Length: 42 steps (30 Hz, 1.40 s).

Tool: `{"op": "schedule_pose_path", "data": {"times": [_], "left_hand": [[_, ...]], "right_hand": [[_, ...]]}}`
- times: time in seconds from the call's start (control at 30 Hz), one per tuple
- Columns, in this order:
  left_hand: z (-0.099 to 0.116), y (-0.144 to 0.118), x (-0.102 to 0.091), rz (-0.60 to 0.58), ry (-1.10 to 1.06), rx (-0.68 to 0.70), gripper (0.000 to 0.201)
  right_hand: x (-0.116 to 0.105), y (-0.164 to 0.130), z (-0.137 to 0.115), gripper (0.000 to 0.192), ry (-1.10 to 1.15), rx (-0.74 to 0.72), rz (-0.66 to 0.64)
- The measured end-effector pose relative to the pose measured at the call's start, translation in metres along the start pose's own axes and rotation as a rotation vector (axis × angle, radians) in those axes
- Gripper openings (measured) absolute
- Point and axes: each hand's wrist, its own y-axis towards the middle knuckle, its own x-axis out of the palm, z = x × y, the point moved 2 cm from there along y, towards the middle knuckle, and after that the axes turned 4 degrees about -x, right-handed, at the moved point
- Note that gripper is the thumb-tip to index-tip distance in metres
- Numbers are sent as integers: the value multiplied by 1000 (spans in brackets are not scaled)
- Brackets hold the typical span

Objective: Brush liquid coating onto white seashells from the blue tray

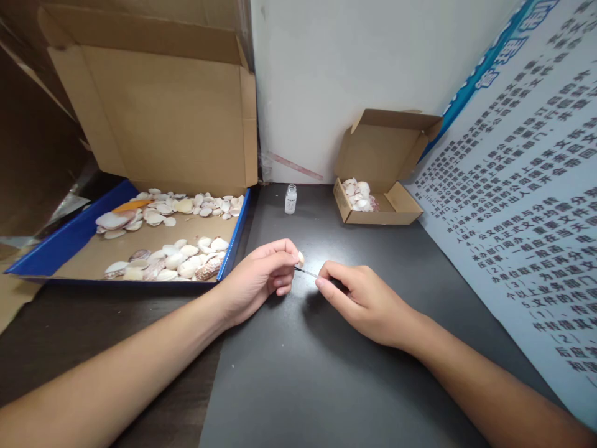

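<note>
Seashell (301,257), small and pale, sits pinched at the fingertips of the left hand (270,269), toward the right hand (358,295), which grips a thin tool (308,273) reaching just below it; contact is unclear.

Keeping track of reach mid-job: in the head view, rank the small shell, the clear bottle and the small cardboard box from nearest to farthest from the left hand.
From the left hand:
1. Small shell: held at the tips of its fingers.
2. Clear bottle: standing upright beyond the hand.
3. Small cardboard box: open, off to the right of the bottle.
</note>
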Motion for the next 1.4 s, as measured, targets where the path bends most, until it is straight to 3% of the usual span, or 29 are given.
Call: {"op": "schedule_pose_path", "data": {"times": [0.13,0.27,0.53,0.73,1.03,1.27,1.4], "left_hand": [[-1,0,-1,4,-1,2,17],[-1,-1,-1,-1,5,-2,15],[1,-1,0,-1,6,-41,11],[1,-2,1,11,-15,-51,8],[2,-2,1,-1,-19,-81,8],[3,-1,2,8,-50,-106,8],[4,0,1,11,-42,-120,8]], "right_hand": [[-5,-2,-1,27,49,-41,130],[-6,-2,0,27,56,-39,181],[-3,-2,-1,28,32,-6,85],[-6,-4,-1,27,96,-59,120],[-4,-1,-2,26,101,-26,18],[-5,-1,-1,26,160,-44,28],[-2,1,0,25,108,20,-23]]}}
